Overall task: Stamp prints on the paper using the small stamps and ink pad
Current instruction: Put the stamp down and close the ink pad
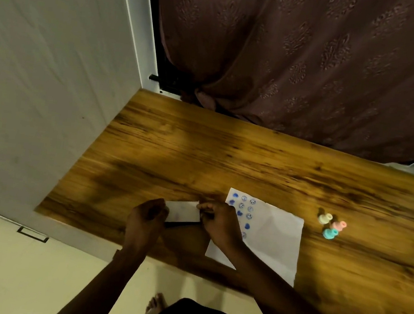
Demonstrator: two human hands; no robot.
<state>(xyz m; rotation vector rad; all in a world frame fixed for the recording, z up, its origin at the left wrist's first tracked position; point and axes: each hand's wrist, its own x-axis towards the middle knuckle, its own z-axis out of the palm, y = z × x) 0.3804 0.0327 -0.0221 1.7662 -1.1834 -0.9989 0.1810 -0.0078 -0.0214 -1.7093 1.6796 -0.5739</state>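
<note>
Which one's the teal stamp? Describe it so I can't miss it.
On the wooden table, look right of the stamped paper to a cluster of three small stamps. The teal stamp is nearest the person, below the cream stamp and the pink stamp; it is the only blue-green one.

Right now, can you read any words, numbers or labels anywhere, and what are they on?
No readable text anywhere.
Paper: only blue hearts and smiley faces, no words.
White box held by both hands: faint marks, too blurred to read.
Stamps: no lettering visible.
</note>
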